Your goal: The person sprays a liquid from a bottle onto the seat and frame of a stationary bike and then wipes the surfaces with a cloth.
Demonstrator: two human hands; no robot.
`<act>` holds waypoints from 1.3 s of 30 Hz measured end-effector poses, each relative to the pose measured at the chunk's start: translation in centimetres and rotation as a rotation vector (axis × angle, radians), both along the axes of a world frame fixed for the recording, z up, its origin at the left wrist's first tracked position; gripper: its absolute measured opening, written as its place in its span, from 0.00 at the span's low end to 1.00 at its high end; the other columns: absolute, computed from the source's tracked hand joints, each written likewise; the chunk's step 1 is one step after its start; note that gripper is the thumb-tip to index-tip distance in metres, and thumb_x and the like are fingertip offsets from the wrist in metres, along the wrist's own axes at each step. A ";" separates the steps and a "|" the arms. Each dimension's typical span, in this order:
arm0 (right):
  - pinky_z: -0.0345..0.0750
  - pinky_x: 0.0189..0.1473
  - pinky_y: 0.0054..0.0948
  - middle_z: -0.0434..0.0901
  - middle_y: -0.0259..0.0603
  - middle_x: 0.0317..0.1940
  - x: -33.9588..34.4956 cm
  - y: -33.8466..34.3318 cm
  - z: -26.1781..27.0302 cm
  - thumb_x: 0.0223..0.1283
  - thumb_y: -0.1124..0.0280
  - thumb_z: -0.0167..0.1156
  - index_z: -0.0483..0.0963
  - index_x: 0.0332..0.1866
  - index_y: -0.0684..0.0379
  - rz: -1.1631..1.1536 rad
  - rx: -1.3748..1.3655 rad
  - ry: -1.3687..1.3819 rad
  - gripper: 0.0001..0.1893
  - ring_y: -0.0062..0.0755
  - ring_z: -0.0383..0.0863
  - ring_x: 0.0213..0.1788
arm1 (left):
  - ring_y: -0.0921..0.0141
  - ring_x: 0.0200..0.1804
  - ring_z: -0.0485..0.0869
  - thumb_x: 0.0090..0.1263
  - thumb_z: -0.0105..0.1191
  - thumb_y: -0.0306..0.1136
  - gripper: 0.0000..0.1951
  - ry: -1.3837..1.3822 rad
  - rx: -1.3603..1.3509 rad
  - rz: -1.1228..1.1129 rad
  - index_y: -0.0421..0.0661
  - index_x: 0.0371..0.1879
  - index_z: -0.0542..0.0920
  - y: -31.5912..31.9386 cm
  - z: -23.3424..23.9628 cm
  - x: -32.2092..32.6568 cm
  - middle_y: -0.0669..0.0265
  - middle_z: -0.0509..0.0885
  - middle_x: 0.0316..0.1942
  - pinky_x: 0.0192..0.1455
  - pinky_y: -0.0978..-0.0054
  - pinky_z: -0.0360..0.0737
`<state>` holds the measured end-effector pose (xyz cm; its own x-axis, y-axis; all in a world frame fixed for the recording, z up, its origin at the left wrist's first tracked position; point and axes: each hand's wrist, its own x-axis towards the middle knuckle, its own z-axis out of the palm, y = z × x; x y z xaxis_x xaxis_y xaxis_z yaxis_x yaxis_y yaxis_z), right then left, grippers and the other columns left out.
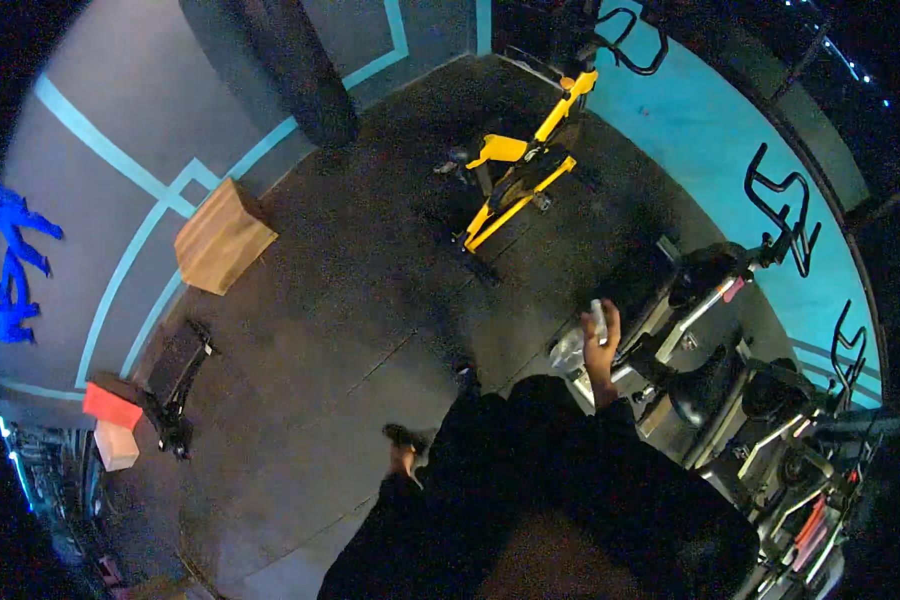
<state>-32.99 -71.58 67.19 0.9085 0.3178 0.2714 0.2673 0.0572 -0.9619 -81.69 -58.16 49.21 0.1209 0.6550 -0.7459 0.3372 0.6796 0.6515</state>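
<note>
My right hand (604,352) is raised at the right, with its fingers wrapped around a small whitish bottle (598,319). Just left of that hand is a clear, shiny plastic-looking item (568,349); whether the hand touches it is unclear. Low in front of my body, my left hand (401,459) grips a small dark object (403,435), too dim to name. Beyond both hands a yellow stationary exercise bike (504,148) stands on the dark floor (322,315). The nearest exercise bike (690,319), with a silver frame, is right beside my right hand.
More bikes (776,442) crowd the right side along a turquoise wall (709,142). By the grey wall (112,112) at the left are a wooden box (223,238), a black step-like piece of equipment (176,375) and a red block (112,405). A dark pillar (292,75) rises behind.
</note>
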 end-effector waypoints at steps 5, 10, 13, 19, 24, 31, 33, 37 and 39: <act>0.74 0.56 0.31 0.73 0.44 0.55 2.1 1.6 1.6 0.61 0.77 0.57 0.59 0.67 0.65 -0.020 0.030 0.005 0.28 0.32 0.76 0.52 | 0.69 0.38 0.79 0.64 0.53 0.35 0.14 -0.043 0.181 -0.093 0.45 0.47 0.79 16.7 1.4 6.2 0.63 0.81 0.38 0.46 0.71 0.77; 0.73 0.57 0.31 0.73 0.44 0.54 4.6 2.3 2.9 0.60 0.73 0.62 0.63 0.64 0.65 -0.178 -0.027 -0.045 0.27 0.33 0.76 0.53 | 0.69 0.38 0.79 0.64 0.53 0.35 0.14 -0.094 0.212 -0.137 0.44 0.47 0.79 23.1 2.3 13.6 0.63 0.81 0.38 0.46 0.71 0.77; 0.71 0.59 0.31 0.73 0.43 0.55 6.1 3.4 3.8 0.57 0.73 0.67 0.67 0.61 0.65 -0.371 -0.049 -0.075 0.27 0.34 0.74 0.55 | 0.69 0.38 0.79 0.65 0.53 0.35 0.14 -0.109 0.159 -0.195 0.44 0.47 0.79 22.5 1.7 17.8 0.63 0.81 0.38 0.46 0.71 0.77; 0.71 0.59 0.31 0.73 0.44 0.54 15.5 4.2 -0.4 0.59 0.73 0.63 0.65 0.62 0.66 -0.244 0.080 0.055 0.26 0.35 0.73 0.55 | 0.69 0.38 0.79 0.65 0.53 0.35 0.15 -0.076 -0.024 -0.253 0.44 0.48 0.79 15.1 -0.8 23.1 0.63 0.81 0.38 0.46 0.71 0.77; 0.75 0.52 0.27 0.76 0.44 0.49 27.8 6.5 -4.1 0.61 0.75 0.59 0.66 0.60 0.67 0.003 -0.063 0.013 0.22 0.30 0.78 0.48 | 0.68 0.37 0.79 0.66 0.53 0.35 0.15 -0.041 -0.107 -0.214 0.44 0.49 0.78 9.8 -1.3 29.5 0.63 0.81 0.38 0.46 0.71 0.77; 0.77 0.45 0.27 0.80 0.43 0.41 37.6 14.2 -2.2 0.56 0.75 0.64 0.71 0.57 0.66 0.453 -0.042 0.248 0.22 0.30 0.80 0.43 | 0.68 0.37 0.79 0.66 0.52 0.35 0.15 -0.003 -0.150 -0.116 0.44 0.49 0.78 7.0 -1.1 38.1 0.63 0.82 0.38 0.46 0.71 0.78; 0.79 0.46 0.30 0.81 0.44 0.42 39.5 15.9 -2.3 0.55 0.74 0.66 0.71 0.57 0.64 0.645 -0.171 0.110 0.23 0.34 0.81 0.45 | 0.68 0.37 0.79 0.66 0.52 0.35 0.15 -0.004 -0.152 -0.127 0.43 0.49 0.78 7.7 -0.7 41.3 0.63 0.82 0.38 0.46 0.71 0.78; 0.80 0.45 0.34 0.81 0.46 0.40 41.7 22.7 -0.6 0.56 0.68 0.67 0.71 0.57 0.60 0.859 -0.491 0.010 0.23 0.38 0.82 0.45 | 0.68 0.37 0.79 0.67 0.52 0.35 0.15 -0.003 -0.119 -0.119 0.43 0.50 0.78 11.9 -0.5 47.2 0.63 0.82 0.38 0.45 0.71 0.78; 0.80 0.45 0.35 0.81 0.46 0.40 42.5 25.5 -2.7 0.57 0.68 0.66 0.71 0.57 0.60 0.850 -0.500 0.042 0.23 0.38 0.83 0.45 | 0.68 0.37 0.79 0.67 0.52 0.35 0.15 -0.020 -0.086 -0.126 0.43 0.50 0.78 15.2 -0.7 50.4 0.63 0.82 0.38 0.45 0.71 0.78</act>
<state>9.48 -46.06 64.44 0.3309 0.9385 -0.0992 0.2906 -0.2013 -0.9354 -31.31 -42.91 48.54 0.2134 0.5671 -0.7955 0.4111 0.6865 0.5997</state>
